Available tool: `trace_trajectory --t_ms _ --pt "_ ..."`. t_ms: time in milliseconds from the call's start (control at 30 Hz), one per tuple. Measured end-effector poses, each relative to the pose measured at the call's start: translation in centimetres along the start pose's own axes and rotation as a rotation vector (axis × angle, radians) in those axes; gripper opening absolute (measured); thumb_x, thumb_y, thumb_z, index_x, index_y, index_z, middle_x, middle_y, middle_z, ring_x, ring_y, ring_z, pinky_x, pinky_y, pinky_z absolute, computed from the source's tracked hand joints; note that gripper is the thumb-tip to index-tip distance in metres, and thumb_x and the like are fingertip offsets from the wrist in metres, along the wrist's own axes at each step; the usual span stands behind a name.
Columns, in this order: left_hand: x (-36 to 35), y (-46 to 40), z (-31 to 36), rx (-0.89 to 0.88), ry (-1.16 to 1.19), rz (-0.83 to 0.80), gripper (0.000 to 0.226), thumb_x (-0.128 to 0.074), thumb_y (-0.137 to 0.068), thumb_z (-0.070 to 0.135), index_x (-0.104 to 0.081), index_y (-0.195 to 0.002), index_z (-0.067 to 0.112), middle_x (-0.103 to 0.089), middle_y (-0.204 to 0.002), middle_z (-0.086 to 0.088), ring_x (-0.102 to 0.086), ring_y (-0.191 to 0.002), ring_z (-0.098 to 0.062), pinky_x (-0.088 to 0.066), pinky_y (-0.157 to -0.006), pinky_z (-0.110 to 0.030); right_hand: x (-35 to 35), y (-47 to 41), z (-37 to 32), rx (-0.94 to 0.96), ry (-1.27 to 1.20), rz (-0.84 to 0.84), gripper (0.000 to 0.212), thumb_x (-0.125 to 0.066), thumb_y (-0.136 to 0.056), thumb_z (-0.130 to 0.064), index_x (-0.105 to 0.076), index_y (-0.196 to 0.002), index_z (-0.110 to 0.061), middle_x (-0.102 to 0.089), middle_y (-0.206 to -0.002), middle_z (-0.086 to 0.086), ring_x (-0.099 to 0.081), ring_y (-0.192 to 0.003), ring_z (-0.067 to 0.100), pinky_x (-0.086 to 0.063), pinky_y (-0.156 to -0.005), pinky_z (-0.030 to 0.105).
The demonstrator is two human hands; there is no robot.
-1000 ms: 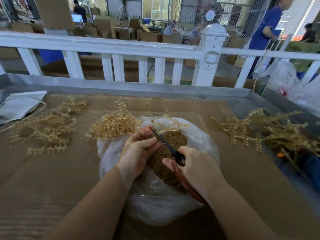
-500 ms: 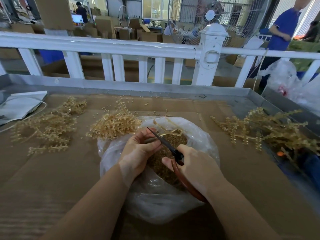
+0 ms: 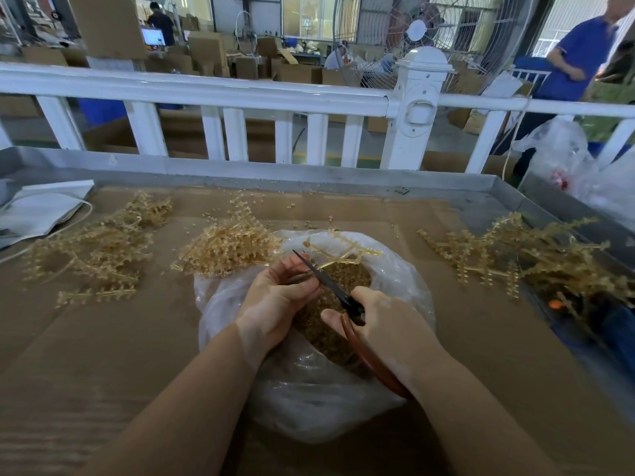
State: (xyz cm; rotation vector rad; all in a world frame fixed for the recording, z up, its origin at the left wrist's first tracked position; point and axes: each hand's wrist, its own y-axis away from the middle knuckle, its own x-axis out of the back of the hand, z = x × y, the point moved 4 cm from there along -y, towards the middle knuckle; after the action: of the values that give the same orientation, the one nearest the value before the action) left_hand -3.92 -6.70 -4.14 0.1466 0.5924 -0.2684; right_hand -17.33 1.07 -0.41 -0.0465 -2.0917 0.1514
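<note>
My left hand [image 3: 278,300] holds the stem of a tan plastic sprue [image 3: 343,253] over an open clear plastic bag [image 3: 309,403] filled with small tan pieces [image 3: 330,331]. The sprue's branches stick out beyond the bag's far rim. My right hand [image 3: 385,324] grips scissors [image 3: 326,280] with reddish-brown handles. The dark blades point up and left, their tips beside my left fingers, crossing the sprue stem.
Piles of tan sprues lie at left [image 3: 92,249], middle [image 3: 230,245] and right [image 3: 522,255] on the cardboard-covered table [image 3: 103,355]. A white paper bag [image 3: 41,211] sits far left. A white railing [image 3: 206,91] runs behind. A person in blue [image 3: 580,49] stands at back right.
The sprue in my left hand has shifted slightly over the bag, and the scissor blades have worked at its stem. The person in blue has moved further right.
</note>
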Motion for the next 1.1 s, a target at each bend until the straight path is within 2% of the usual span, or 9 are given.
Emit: trace_trajectory --t_ms 167,333,433,567,767,900,1033,1100 --pt "-0.2 0.2 0.1 0.001 0.01 -0.007 0.033 -0.049 -0.075 -0.026 -0.058 -0.091 0.002 -0.069 -0.072 -0.007 -0.07 -0.07 -0.017 -0.057 -0.064 -0.023 -0.1 -0.2 0.2 -0.003 -0.002 -0.008 0.035 -0.048 -0.088 -0.061 -0.047 -0.082 -0.027 -0.055 -0.073 -0.008 -0.057 -0.072 0.01 -0.04 -0.061 0.02" --pt "-0.5 0.4 0.2 0.007 -0.018 0.005 0.032 -0.049 -0.076 -0.026 -0.058 -0.087 0.002 -0.068 -0.071 -0.007 -0.069 -0.067 -0.016 -0.057 -0.061 -0.022 -0.1 -0.3 0.4 -0.008 0.015 -0.002 0.039 -0.048 -0.088 -0.062 -0.055 -0.09 -0.024 -0.063 -0.084 -0.004 -0.061 -0.079 0.011 -0.047 -0.069 0.022" --pt "-0.5 0.4 0.2 0.006 -0.019 0.011 0.032 -0.049 -0.076 -0.026 -0.058 -0.086 0.002 -0.067 -0.073 -0.009 -0.069 -0.067 -0.017 -0.058 -0.062 -0.024 -0.2 -0.3 0.5 -0.017 0.018 0.0 0.042 -0.048 -0.087 -0.063 -0.058 -0.092 -0.023 -0.063 -0.083 -0.004 -0.061 -0.079 0.012 -0.05 -0.072 0.025" --pt "-0.6 0.5 0.1 -0.005 -0.04 0.001 0.031 -0.049 -0.076 -0.026 -0.058 -0.083 0.003 -0.069 -0.068 -0.007 -0.069 -0.064 -0.017 -0.057 -0.059 -0.023 -0.1 -0.1 0.6 -0.019 0.033 0.011 0.042 -0.048 -0.087 -0.064 -0.057 -0.087 -0.023 -0.061 -0.076 -0.005 -0.061 -0.074 0.013 -0.049 -0.068 0.026" --pt "-0.5 0.3 -0.1 -0.008 -0.05 0.019 0.031 -0.053 -0.075 -0.025 -0.059 -0.086 0.003 -0.069 -0.07 -0.009 -0.069 -0.065 -0.019 -0.057 -0.06 -0.025 0.1 0.1 0.5 -0.008 0.046 0.016 0.045 -0.048 -0.086 -0.065 -0.06 -0.094 -0.022 -0.065 -0.084 -0.004 -0.062 -0.077 0.01 -0.05 -0.068 0.021" --pt "-0.3 0.2 -0.2 -0.008 -0.046 0.046 0.033 -0.053 -0.075 -0.025 -0.059 -0.09 0.003 -0.07 -0.072 -0.007 -0.07 -0.068 -0.019 -0.056 -0.058 -0.024 0.5 0.7 0.5 -0.027 0.007 -0.036 0.044 -0.051 -0.083 -0.067 -0.056 -0.094 -0.024 -0.064 -0.088 -0.007 -0.061 -0.083 0.012 -0.052 -0.077 0.031" --pt "0.0 0.1 -0.3 -0.007 0.017 0.089 0.037 -0.053 -0.074 -0.026 -0.061 -0.094 0.005 -0.069 -0.075 -0.01 -0.07 -0.069 -0.02 -0.056 -0.059 -0.024 1.5 1.3 0.6 -0.03 -0.002 -0.058 0.038 -0.055 -0.077 -0.07 -0.052 -0.088 -0.033 -0.059 -0.079 -0.014 -0.057 -0.077 0.004 -0.045 -0.066 0.024" --pt "-0.1 0.1 -0.3 -0.005 0.026 0.096 0.039 -0.053 -0.075 -0.026 -0.06 -0.097 0.005 -0.068 -0.076 -0.01 -0.07 -0.068 -0.019 -0.057 -0.059 -0.023 2.0 1.5 0.9 -0.029 0.008 -0.058 0.032 -0.059 -0.078 -0.064 -0.053 -0.085 -0.034 -0.059 -0.079 -0.015 -0.057 -0.077 0.003 -0.043 -0.064 0.022"
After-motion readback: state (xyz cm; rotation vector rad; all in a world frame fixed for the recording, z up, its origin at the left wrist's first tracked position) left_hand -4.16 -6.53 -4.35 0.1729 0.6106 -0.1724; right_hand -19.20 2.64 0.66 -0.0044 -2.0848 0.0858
